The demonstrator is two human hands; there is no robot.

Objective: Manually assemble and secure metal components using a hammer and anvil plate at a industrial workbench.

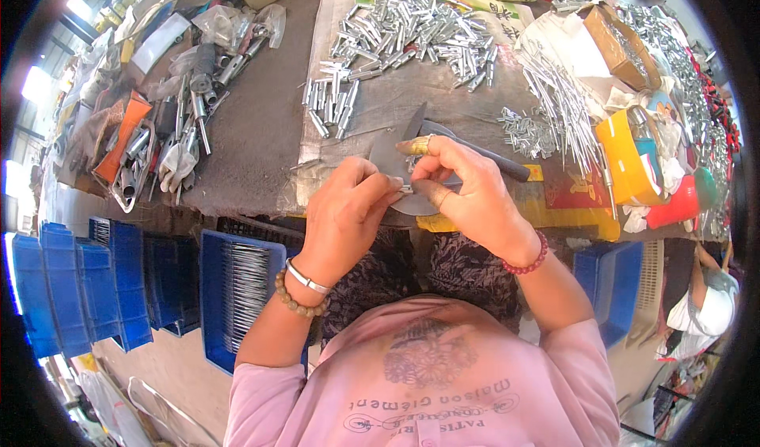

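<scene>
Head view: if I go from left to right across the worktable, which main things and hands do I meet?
Orange piece → left hand → right hand → long thin metal rods → yellow container → red object.

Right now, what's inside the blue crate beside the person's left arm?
The blue crate holds many thin, silvery pieces stacked closely. Its bottom can't be seen beneath them, and the left forearm covers its lower right part.

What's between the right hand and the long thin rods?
In the head view, a dark bar, then a heap of small metal pieces, lie between the right hand and the long thin rods.
</scene>
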